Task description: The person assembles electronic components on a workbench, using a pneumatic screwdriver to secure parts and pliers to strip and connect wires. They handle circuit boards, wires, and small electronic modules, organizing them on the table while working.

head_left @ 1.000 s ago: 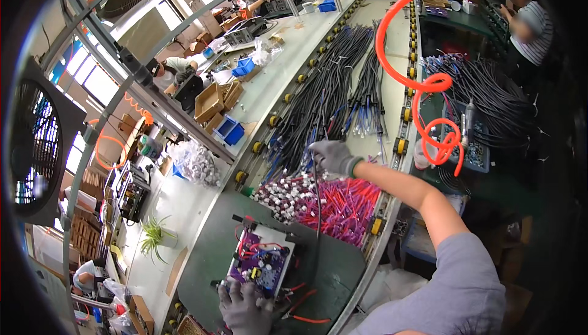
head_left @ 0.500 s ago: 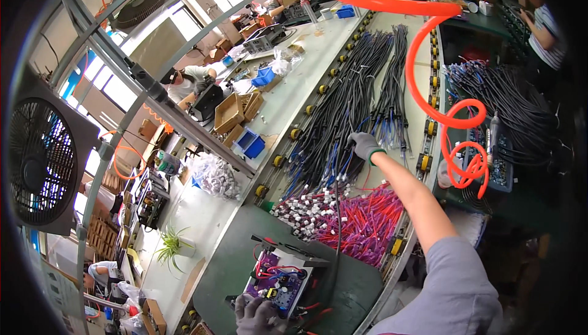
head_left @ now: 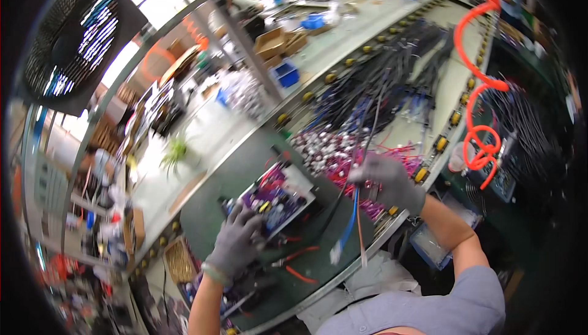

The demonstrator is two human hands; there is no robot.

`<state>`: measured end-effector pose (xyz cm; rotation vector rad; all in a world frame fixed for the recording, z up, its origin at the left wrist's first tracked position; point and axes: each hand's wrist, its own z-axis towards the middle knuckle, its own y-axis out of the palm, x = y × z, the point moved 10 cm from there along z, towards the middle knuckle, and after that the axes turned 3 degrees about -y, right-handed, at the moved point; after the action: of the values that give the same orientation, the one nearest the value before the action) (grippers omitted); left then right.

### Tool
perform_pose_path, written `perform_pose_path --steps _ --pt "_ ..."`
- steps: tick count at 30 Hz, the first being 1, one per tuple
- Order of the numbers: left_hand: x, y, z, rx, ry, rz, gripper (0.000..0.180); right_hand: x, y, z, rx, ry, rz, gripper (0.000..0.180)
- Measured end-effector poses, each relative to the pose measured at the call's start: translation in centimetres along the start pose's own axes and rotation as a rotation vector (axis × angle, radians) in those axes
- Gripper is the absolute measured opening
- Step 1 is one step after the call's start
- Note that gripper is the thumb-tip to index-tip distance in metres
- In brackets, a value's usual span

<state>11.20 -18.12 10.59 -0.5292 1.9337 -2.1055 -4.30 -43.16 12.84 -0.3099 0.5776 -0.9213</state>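
A black cable (head_left: 373,117) is pinched in my gloved right hand (head_left: 392,182), over the near end of the wire piles. From the fist hang its stripped ends, a blue wire (head_left: 350,228) and a brown wire (head_left: 361,231), the blue one ending in a pale tip. On the dark green board (head_left: 208,212) sits an open metal-cased unit (head_left: 299,183) with a purple circuit board (head_left: 269,203) inside. My gloved left hand (head_left: 236,243) is at its near left edge, fingers spread and seeming to touch it. Motion blurs the details.
Black cables (head_left: 380,78) lie along the conveyor beyond pink-red wires (head_left: 373,209) and white connectors (head_left: 318,151). An orange coiled hose (head_left: 468,59) hangs at right. A potted plant (head_left: 176,151) and a blue bin (head_left: 286,75) stand on the left bench. A fan (head_left: 73,41) is at upper left.
My right hand has come back from the cable pile toward me, drawing out a cable. My left hand shows more fully beside the unit. The whole view has swung.
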Motion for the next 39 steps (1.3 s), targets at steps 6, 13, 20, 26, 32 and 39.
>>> perform_pose_path --steps 6,13,20,26,32,39 --pt "2.8 -3.3 -2.0 0.221 -0.047 0.174 0.052 5.7 7.7 5.9 -0.286 0.315 0.428 0.025" --pt "9.7 -8.2 -1.7 0.485 0.137 0.024 0.037 0.4 11.6 7.2 -0.546 -0.249 -0.083 0.060" --pt "7.2 -8.6 6.0 0.647 0.015 -0.035 0.024 0.2 12.3 6.4 -0.497 -0.348 -0.151 0.057" --pt "4.8 -2.5 10.2 0.452 -0.081 -0.032 0.019 1.1 11.5 6.6 -0.370 -0.210 -0.064 0.031" --pt "5.0 -1.3 10.1 0.463 -0.070 -0.039 0.018 3.5 11.7 5.7 -0.417 0.032 -0.138 0.031" --pt "5.6 -0.4 9.6 0.365 0.118 -0.203 0.034 1.2 14.9 6.4 -0.599 -0.290 -0.357 0.013"
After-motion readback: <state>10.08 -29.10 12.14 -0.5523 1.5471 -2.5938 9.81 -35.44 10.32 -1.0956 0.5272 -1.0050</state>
